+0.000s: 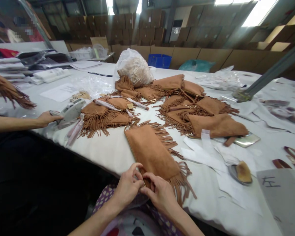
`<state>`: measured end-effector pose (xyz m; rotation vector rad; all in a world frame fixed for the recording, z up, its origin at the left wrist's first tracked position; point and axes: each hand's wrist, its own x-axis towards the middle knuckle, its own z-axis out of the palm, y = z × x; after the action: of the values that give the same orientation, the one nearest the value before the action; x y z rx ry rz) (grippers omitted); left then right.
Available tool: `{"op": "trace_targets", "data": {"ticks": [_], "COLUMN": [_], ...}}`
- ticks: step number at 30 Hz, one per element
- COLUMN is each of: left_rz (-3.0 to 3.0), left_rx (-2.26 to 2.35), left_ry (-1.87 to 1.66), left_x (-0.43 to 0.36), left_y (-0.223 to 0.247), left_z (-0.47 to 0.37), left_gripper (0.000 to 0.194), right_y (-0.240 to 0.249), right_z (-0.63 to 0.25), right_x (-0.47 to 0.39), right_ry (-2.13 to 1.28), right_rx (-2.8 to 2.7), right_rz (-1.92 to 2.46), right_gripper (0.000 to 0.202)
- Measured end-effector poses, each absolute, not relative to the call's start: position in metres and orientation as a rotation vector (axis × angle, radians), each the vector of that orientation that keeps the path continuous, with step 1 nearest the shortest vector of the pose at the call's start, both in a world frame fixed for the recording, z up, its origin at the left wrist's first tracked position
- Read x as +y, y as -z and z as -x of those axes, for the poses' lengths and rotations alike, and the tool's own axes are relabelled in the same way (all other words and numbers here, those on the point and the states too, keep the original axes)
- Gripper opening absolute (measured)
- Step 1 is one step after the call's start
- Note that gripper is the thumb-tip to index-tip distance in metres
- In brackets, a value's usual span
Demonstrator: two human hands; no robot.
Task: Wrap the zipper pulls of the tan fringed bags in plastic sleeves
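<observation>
A brown fringed suede pouch (152, 150) lies at the table's front edge, its fringe spread to the right and along the far side. At its near corner, my left hand (129, 185) has thumb and fingers pinched together. Close beside it, my right hand (159, 190) pinches at the same corner, around a small gold-coloured metal piece (144, 185). Fingers partly hide the metal piece and the pouch corner.
More fringed pouches (217, 125) are piled beyond and to the right, others (100, 113) to the left. A co-worker's hand (48, 118) holds a grey tool (72, 113) at left. A stuffed plastic bag (135, 67), white paper strips and a dish (241, 173) with a yellowish block surround them.
</observation>
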<state>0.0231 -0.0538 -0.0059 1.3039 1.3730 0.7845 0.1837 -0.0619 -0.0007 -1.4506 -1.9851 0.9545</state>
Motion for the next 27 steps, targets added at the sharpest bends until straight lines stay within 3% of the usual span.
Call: {"op": "trace_targets", "data": {"ticks": [4, 8, 10, 13, 20, 25, 27], "left_rz": [-1.329, -1.379, -1.339, -1.266, -1.558, -1.460, -1.228], "left_rx": [1.338, 1.271, 1.224, 1.183, 1.428, 1.511, 1.314], "left_ry": [-0.794, -0.769, -0.750, -0.751, -0.603, -0.463, -0.489], "left_x": [-0.054, -0.051, -0.048, -0.043, -0.046, -0.071, -0.078], "left_y": [0.002, -0.007, -0.012, -0.015, -0.016, -0.009, -0.009], "left_z": [-0.020, -0.021, -0.024, -0.025, 0.012, 0.013, 0.008], "left_gripper": [0.064, 0.067, 0.065, 0.060, 0.023, 0.025, 0.027], "right_y": [-0.011, -0.023, -0.026, -0.027, -0.029, -0.025, -0.019], "right_z": [-0.183, -0.180, -0.177, -0.173, -0.175, -0.174, -0.175], "right_x": [-0.052, -0.039, -0.033, -0.029, -0.031, -0.035, -0.039], "right_ry": [-1.076, -1.085, -1.036, -0.979, -1.147, -1.127, -1.075], "right_rx": [-2.066, -2.311, -2.457, -2.540, -2.423, -2.352, -2.342], "right_rz": [1.426, 1.419, 1.459, 1.487, 1.500, 1.494, 1.477], "right_gripper": [0.028, 0.021, 0.010, 0.013, 0.016, 0.018, 0.019]}}
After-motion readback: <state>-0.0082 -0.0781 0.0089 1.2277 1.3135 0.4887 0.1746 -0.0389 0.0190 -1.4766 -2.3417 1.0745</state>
